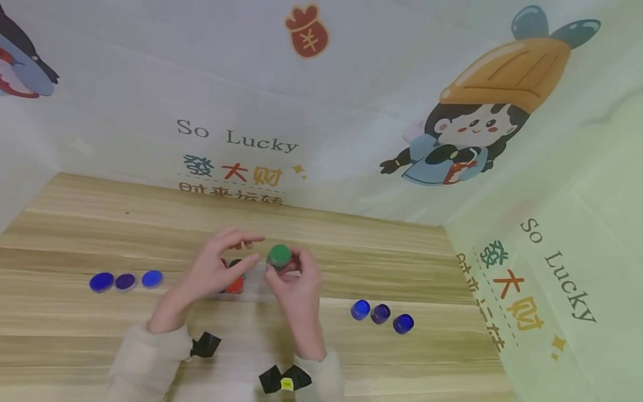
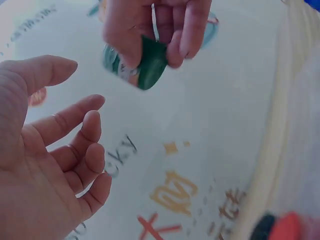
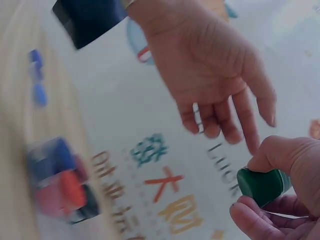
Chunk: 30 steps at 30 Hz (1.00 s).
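Note:
My right hand [image 1: 298, 285] pinches a small paint jar [image 1: 279, 255] with a green lid, held up above the table between thumb and fingers. In the left wrist view a label shows on the clear side of the jar [image 2: 128, 70]. My left hand [image 1: 211, 268] is just left of the jar, fingers spread and apart from it, holding nothing. Behind that hand, partly hidden, several red, blue and dark jars [image 3: 65, 185] stand packed together in what looks like a clear tray.
Three flat blue and purple discs, like lids [image 1: 125, 282], lie in a row on the wooden table [image 1: 241, 363] at left. Three small blue and purple jars [image 1: 380, 314] stand at right. A printed white cloth [image 1: 351, 111] rises behind and beside the table.

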{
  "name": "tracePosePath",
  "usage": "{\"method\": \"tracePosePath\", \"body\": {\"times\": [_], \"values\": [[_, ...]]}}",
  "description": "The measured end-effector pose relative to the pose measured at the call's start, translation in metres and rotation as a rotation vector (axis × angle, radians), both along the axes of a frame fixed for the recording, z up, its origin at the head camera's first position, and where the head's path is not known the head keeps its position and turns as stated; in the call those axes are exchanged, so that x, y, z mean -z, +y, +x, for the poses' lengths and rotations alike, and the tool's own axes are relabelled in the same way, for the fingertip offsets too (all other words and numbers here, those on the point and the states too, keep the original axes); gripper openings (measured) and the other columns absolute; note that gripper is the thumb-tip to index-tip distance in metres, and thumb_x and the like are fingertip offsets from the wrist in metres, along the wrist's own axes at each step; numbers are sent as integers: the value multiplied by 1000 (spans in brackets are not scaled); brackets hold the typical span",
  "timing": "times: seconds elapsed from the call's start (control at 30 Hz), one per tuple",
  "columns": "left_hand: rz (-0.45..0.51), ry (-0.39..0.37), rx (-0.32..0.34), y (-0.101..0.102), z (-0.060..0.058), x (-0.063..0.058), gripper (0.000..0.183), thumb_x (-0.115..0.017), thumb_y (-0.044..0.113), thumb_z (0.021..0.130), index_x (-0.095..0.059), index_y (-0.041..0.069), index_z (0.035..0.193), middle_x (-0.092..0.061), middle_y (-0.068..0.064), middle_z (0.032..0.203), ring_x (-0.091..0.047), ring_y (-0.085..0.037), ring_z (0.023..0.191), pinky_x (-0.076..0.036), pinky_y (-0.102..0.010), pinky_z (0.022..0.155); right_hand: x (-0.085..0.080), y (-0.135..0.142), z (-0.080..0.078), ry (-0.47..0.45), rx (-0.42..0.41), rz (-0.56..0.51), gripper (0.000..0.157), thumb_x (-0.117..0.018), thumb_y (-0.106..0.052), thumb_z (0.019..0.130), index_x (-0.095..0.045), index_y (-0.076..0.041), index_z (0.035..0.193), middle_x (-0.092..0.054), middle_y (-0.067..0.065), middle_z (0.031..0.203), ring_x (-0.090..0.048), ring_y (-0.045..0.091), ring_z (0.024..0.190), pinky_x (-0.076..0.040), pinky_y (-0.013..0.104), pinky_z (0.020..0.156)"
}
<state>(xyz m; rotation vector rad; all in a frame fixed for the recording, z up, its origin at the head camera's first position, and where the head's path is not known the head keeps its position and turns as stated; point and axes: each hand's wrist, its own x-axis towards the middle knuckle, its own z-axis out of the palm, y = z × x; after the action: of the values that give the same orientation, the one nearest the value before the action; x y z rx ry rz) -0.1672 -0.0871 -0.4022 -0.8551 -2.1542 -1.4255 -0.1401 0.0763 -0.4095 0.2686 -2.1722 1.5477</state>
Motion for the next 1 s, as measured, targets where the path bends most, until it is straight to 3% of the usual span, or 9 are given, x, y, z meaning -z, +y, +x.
{"method": "tracePosePath", "body": {"times": [0.33,0.7,1.0], "values": [[70,-27,109,17,11,-26,34,-68,-6,77,-66,3,110,-57,1,90,-47,-12,87,-38,-26,77,-29,5,16,68,-46,-72,27,-71,5,72,-63,0,98,-59,12,87,-58,19,68,-54,25,57],[107,-43,200,22,15,-38,34,-68,-4,80,-64,0,113,-57,2,95,-46,-14,91,-37,-28,72,-44,8,28,82,-73,-122,29,-72,7,73,-67,2,101,-59,13,87,-59,16,72,-54,27,60],[148,-12,204,25,18,-45,31,-70,-5,76,-66,5,104,-61,-1,97,-47,-17,91,-37,-29,80,-48,11,32,59,-105,-130,28,-70,8,74,-67,5,101,-58,14,84,-58,13,73,-54,28,60]]}}
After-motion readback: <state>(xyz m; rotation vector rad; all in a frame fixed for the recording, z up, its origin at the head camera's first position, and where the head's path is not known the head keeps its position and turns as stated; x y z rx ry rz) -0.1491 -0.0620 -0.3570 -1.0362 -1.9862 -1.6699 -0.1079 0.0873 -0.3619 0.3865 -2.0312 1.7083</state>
